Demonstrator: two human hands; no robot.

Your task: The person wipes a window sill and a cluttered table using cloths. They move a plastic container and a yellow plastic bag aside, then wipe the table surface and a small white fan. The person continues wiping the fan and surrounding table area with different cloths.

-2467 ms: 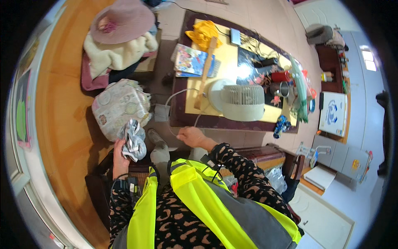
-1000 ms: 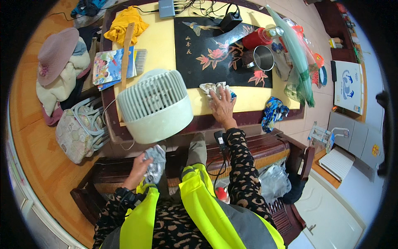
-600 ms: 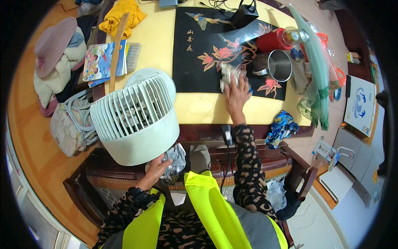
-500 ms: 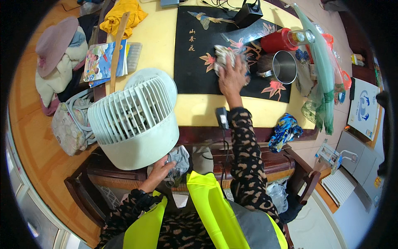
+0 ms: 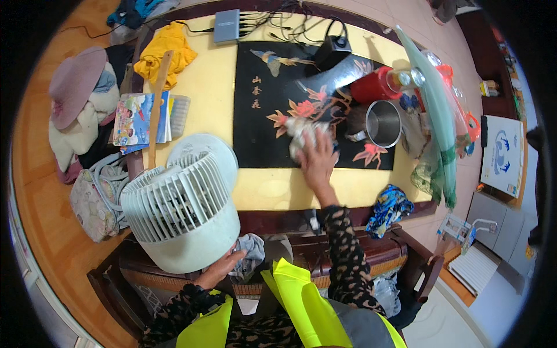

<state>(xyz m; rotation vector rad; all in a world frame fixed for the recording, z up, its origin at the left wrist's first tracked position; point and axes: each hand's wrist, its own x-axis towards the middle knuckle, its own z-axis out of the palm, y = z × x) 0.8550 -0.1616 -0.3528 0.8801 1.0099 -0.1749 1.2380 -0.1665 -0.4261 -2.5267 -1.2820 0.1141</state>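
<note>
My right hand (image 5: 318,159) presses down on a crumpled whitish cloth (image 5: 299,133), fingers bent over it. This cloth lies on the black mat (image 5: 255,136) with painted pink flowers and a bird, near the mat's front edge. My left hand (image 5: 219,271) is low at the underside of a pale green-white fan (image 5: 191,246), its fingertips closed at the edge of a grey cloth (image 5: 250,255). The fan hides part of that hand. Tilted, the fan shows its slatted housing toward me, at the table's front left.
Right of the whitish cloth stand a metal cup (image 5: 383,124) and a red container (image 5: 371,86). A black box (image 5: 332,53), a grey-blue box (image 5: 227,26) and cables lie at the back. Books (image 5: 133,119), a wooden stick (image 5: 157,110) and a yellow cloth (image 5: 168,52) sit left; a blue patterned cloth (image 5: 390,210) front right.
My right hand has drawn the whitish cloth nearer to me across the mat, uncovering pink flowers. The whole scene sits lower in the view. My left hand stays by the fan and grey cloth.
</note>
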